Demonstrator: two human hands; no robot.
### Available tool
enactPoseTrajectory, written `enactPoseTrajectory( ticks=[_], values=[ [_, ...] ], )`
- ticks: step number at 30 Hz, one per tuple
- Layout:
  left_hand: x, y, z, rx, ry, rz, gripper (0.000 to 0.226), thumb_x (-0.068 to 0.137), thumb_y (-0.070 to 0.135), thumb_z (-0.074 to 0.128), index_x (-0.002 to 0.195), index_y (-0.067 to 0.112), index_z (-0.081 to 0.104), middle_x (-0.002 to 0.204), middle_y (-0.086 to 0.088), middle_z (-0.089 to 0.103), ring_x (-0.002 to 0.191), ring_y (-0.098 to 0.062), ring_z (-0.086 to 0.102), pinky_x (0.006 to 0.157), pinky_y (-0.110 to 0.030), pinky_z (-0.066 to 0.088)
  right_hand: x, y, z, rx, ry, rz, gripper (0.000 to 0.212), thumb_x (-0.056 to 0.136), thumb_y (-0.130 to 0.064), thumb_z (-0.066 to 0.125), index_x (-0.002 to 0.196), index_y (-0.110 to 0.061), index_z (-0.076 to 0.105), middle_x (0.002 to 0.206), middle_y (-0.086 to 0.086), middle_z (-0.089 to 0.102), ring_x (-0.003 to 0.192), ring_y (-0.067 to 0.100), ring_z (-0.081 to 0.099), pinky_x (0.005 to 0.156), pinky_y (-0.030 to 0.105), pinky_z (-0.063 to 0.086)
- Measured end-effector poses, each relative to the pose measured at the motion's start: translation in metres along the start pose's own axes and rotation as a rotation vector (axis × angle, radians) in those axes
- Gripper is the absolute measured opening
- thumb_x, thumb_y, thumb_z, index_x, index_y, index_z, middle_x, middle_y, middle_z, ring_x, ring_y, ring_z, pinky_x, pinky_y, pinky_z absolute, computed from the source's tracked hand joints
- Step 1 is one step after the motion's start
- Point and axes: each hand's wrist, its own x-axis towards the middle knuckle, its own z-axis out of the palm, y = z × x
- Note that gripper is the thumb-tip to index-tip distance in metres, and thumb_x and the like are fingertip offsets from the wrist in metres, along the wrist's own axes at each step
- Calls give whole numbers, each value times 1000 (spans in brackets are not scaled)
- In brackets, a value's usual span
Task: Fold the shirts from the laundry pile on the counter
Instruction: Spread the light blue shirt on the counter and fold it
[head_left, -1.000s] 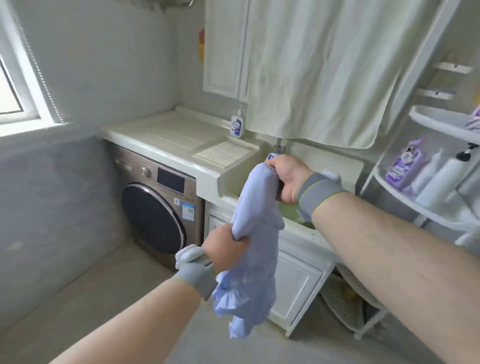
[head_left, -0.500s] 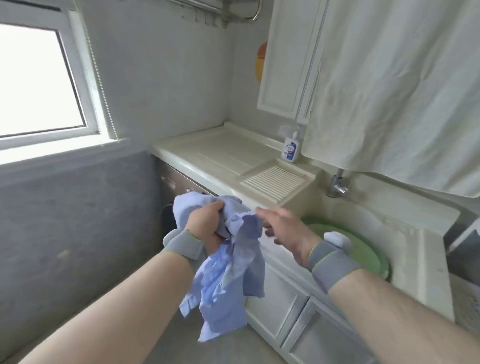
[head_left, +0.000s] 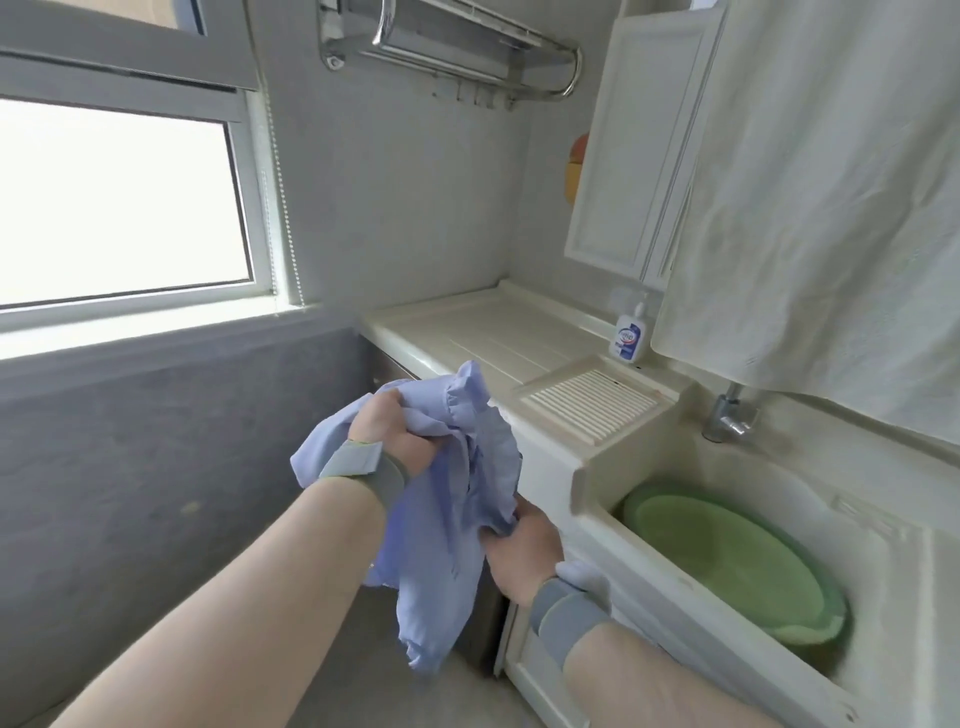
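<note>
Left hand (head_left: 387, 434) was fisted tight on the upper bunch of the shirt (head_left: 447, 525), knuckles up, fabric spilling over both sides of the grip. Grey wrist strap (head_left: 358, 465) just behind it. Right hand (head_left: 522, 551) sat lower and to the right, fingers curled closed on a lower fold of the same shirt; fingertips buried in cloth, so exact pinch pts not visible. Second grey strap (head_left: 563, 616) on that wrist, w/ a bit of white at its edge.

Shirt: light blue, crumpled, held in mid-air betw both hands, in front of the desk (head_left: 488, 332), not resting on it. Loose tail hung down below the right hand toward the floor (head_left: 337, 675).

Outward: cream desk top bare near the shirt, ribbed washboard section (head_left: 592, 402) to its right. Sink (head_left: 670, 467) beside that, green basin (head_left: 737, 561) sitting inside. Tap (head_left: 727, 415) at the sink's back edge. Small white pump bottle (head_left: 629, 335) w/ blue label upright at the back of the desk, near the wall. White cloth (head_left: 810, 197) hung above sink, covering part of the wall cabinet (head_left: 639, 145). Chrome rack (head_left: 452, 52) high on the wall, window (head_left: 119, 202) on the left.
</note>
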Motion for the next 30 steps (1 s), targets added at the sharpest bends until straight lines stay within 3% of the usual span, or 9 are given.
enactPoseTrajectory(
  ticks=[2,4,10,13,16,19,23,27,30],
  values=[
    [-4,9,-9,-42,-15,-9,18,95,11,43,91,1,58,81,-17,62,73,-28,59,67,-32,57,11,-6,-7,47,101,56,22,77,-28,54,56,-31,53,56,-4,54,60,25,51,59,28,40],
    [-3,17,-27,-67,-65,0,33,92,2,36,113,7,60,97,-18,58,88,-31,57,91,-41,50,28,-21,-21,179,192,48,20,81,-29,58,63,-21,56,58,-4,56,63,23,52,63,30,43],
    [-8,11,-69,32,-84,-93,30,97,9,34,102,5,63,92,-15,68,79,-29,63,74,-41,48,65,-107,-61,326,234,-176,19,83,-30,68,74,-14,67,66,-6,59,65,14,48,66,31,45],
    [-9,-7,-94,158,-99,-155,16,91,14,48,83,7,61,70,-13,58,54,-25,51,51,-30,44,67,-139,-68,150,193,-334,17,89,-20,61,73,-18,64,57,-12,51,60,14,43,61,25,39],
    [-5,-24,-132,295,-120,-232,5,82,16,59,82,12,56,73,-12,51,62,-25,48,56,-29,39,63,-161,-79,-28,155,-484,14,89,-17,61,77,-23,66,59,-18,52,56,3,45,61,23,39],
    [-4,-31,-162,565,-72,-313,24,80,19,64,103,10,62,94,-14,69,84,-30,64,72,-37,53,57,-176,-84,-93,154,-604,20,88,-14,62,72,-25,62,60,-18,51,60,5,45,60,22,38],
    [8,-31,-164,1004,80,-216,39,78,23,68,114,10,59,101,-14,69,91,-31,66,84,-40,53,50,-188,-88,-117,114,-694,9,89,-13,64,86,-16,72,73,-5,62,68,6,51,64,17,42],
    [13,-22,-135,1509,182,-37,86,57,47,76,127,8,42,130,-16,42,118,-34,50,95,-39,48,44,-195,-90,-137,69,-760,12,89,-11,63,86,-18,71,79,-4,66,72,2,55,70,12,44],
    [28,-12,-121,1433,-13,225,114,61,39,82,151,13,16,155,-11,16,142,-26,25,113,-34,29,40,-198,-95,-148,31,-808,15,88,-7,61,88,-17,72,79,-6,67,74,3,58,74,17,47]
  ],
)
